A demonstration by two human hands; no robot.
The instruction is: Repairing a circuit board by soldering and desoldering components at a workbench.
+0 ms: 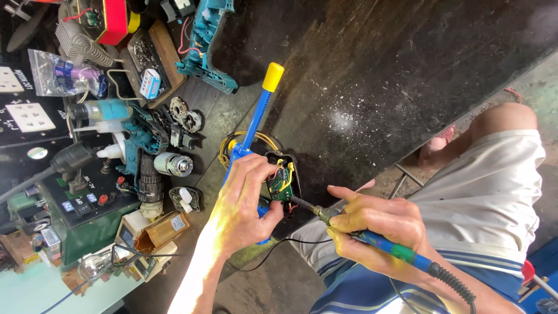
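My left hand (244, 200) grips a blue desoldering pump (256, 119) with a yellow plunger cap, its nozzle end down by a small green circuit board (283, 186). The board sits in a black housing with yellow and red wires around it. My right hand (378, 229) holds a soldering iron (308, 207) with a blue and green handle, and its metal tip touches the board's lower right edge. A black cord runs from the iron's handle past my wrist.
A dark, scuffed bench top (378, 75) spreads to the right. On the left lie teal power-tool shells (206, 46), a motor (173, 164), gears, a green box with switches (84, 209), wall sockets and a bag of parts. My knee in white shorts (494, 168) is at the right.
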